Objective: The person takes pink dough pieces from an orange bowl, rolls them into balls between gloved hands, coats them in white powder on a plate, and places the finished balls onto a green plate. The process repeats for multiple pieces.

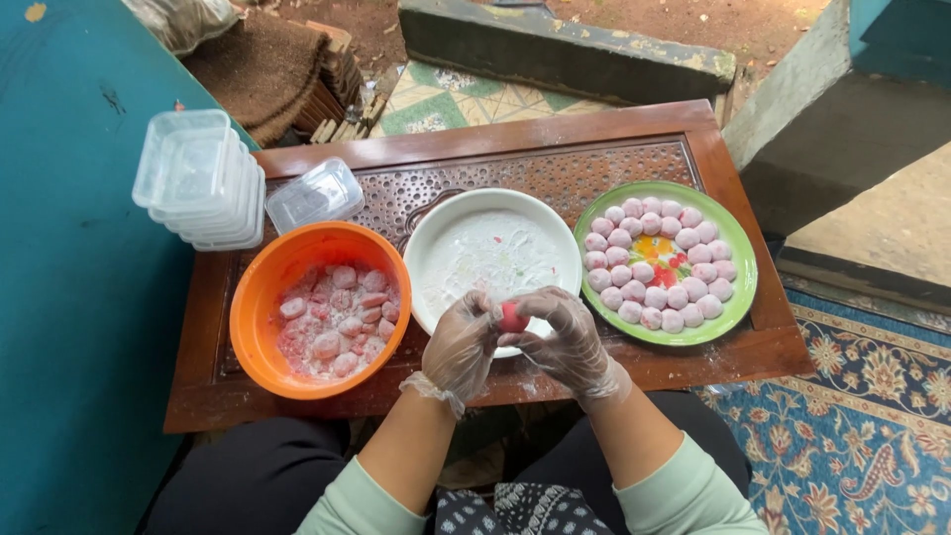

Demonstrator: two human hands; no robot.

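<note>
Nearest the lens: pale green sleeves and dark-clad knees, then two hands in thin clear plastic gloves. Left hand (462, 347) and right hand (567, 339) cupped together, fingertips pinching one small red ball of dough (512, 318) between them, just over the near rim of the round white bowl dusted with flour (492, 253).

Risks, as judged: slick gloves and a floury coat could let the ball slip, dropping onto the knees rather than into the bowl, since it sits right at the rim. Too hard a pinch could dent or split it. A nudge of the left wrist could tip the orange plastic bowl of powdered pink pieces (319, 307), which overhangs nothing but stands close by.

To the right, touching the white bowl: a green plate ringed with finished pale pink balls (665, 262). At the far left corner: a stack of clear plastic boxes (200, 178) and one loose lid (314, 194).

Underneath: a low carved dark wooden table (555, 163). Around it: teal wall on the left, patterned blue rug lower right, tiled floor and a concrete step beyond.
</note>
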